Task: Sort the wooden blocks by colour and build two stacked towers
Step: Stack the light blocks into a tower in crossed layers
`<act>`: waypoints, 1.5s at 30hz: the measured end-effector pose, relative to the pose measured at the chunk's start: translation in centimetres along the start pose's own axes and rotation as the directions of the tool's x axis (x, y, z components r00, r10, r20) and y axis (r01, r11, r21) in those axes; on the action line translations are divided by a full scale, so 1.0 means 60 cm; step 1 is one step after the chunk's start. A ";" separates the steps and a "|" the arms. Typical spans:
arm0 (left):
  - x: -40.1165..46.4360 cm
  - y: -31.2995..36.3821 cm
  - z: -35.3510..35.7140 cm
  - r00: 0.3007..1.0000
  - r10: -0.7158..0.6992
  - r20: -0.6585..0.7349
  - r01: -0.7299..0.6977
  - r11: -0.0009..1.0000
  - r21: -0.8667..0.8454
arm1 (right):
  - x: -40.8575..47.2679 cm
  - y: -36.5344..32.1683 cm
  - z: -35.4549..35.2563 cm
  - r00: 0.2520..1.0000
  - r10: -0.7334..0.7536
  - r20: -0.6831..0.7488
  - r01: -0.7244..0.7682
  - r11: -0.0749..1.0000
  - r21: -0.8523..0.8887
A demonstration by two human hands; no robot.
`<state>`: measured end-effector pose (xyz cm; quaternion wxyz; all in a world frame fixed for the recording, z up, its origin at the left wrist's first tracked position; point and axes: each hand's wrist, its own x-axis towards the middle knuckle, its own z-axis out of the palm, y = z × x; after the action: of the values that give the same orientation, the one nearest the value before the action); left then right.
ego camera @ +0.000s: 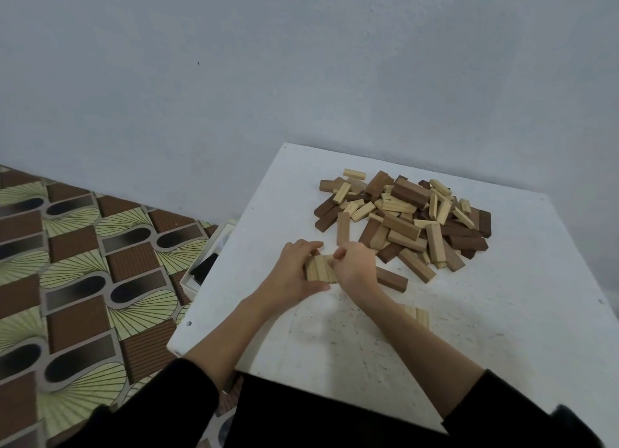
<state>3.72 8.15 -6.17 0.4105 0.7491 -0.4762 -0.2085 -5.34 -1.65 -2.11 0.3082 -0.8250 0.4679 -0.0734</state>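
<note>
Where the pale wall (301, 62) meets the patterned floor (67, 263), a white bench (502, 313) stands with a loose pile of mixed blocks (405, 219), light and dark wood jumbled together, near its far edge. A single dark block (392, 279) lies just beside the pile. A few light blocks (417, 315) lie flat, partly hidden by the right forearm. Nearer the bench's left edge, the left hand (294, 273) and right hand (353, 266) are together, both closed around a small row of light blocks (320, 268) resting on the bench.
</note>
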 end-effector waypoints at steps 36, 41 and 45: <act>-0.001 -0.029 -0.039 0.998 -0.003 -0.056 0.006 0.998 0.060 | -0.010 0.025 0.056 0.980 -0.138 -0.146 0.182 0.918 0.352; -0.006 -0.039 -0.038 0.996 -0.021 -0.092 0.021 1.000 -0.004 | -0.021 0.032 0.068 0.921 -0.259 -0.290 0.343 0.892 0.295; -0.010 -0.040 -0.037 0.994 0.019 -0.110 -0.021 1.000 -0.014 | -0.014 0.046 0.083 0.829 -0.433 -0.354 0.508 0.847 0.155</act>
<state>6.29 10.09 -6.88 0.4439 0.7516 -0.4586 -0.1664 -5.78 0.21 -7.54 0.3024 -0.8498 0.2779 -0.3305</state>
